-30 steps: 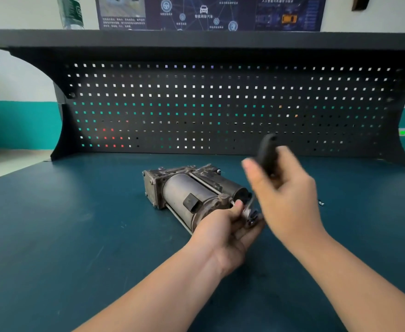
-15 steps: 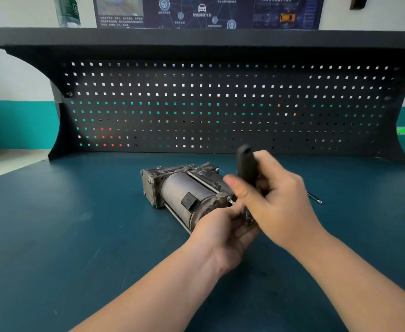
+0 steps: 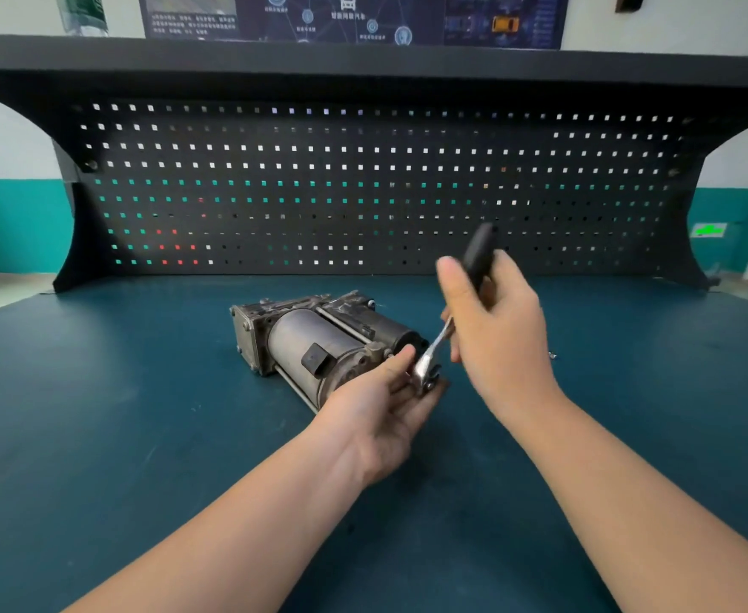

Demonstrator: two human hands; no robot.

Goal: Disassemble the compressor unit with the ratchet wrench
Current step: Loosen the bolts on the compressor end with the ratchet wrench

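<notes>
While I look down from the head camera, this is what I see, biggest thing first:

Workbench: the blue-green workbench top [image 3: 98, 435] fills most of my view.
Pegboard: a black pegboard [image 3: 363, 192] with small square holes stands up at the back of the bench.
Compressor unit: the grey metal compressor unit [image 3: 314, 342] lies on its side near the middle of the bench.
Right hand: my right hand [image 3: 500, 334] is curled round the black handle of the ratchet wrench [image 3: 440, 342], up above the bench.
Left hand: my left hand [image 3: 389, 404] is at the near end of the unit, thumb and fingers around the wrench's shiny head.
Small part: a tiny metal bit [image 3: 552, 356] lies on the bench, just right of my right hand.
</notes>
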